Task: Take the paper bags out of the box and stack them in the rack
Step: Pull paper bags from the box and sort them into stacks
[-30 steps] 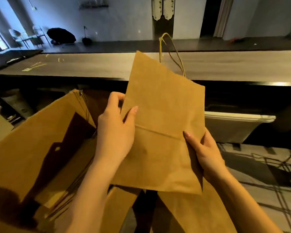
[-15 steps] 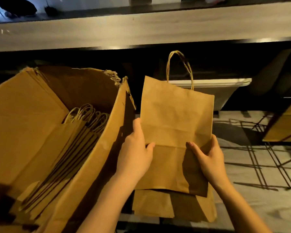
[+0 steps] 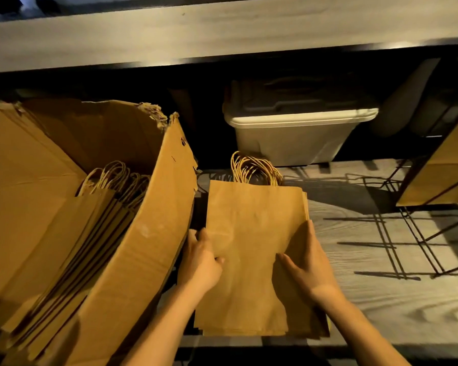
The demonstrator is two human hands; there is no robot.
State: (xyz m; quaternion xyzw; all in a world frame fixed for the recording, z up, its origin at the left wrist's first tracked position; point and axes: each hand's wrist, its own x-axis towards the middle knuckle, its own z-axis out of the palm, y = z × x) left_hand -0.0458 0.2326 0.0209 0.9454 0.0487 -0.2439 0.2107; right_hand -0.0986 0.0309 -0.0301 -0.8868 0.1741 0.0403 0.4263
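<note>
paper bag [image 3: 249, 220] — left hand [image 3: 202, 262], right hand [image 3: 310, 270] gripping.

Reaching toward the bag [image 3: 251, 233] from below it with both arms bare, with the left forearm [image 3: 156, 326] slanting in from the bag's lower left and the right forearm [image 3: 360, 326] from its lower right. Gripping the bag's left edge with the left hand [image 3: 201, 260], thumb on top of the paper, fingers curled round the edge. Holding the bag's right side with the right hand [image 3: 310, 265], back of the hand up, thumb spread leftward over the paper, index finger stretched along the right edge.
</note>
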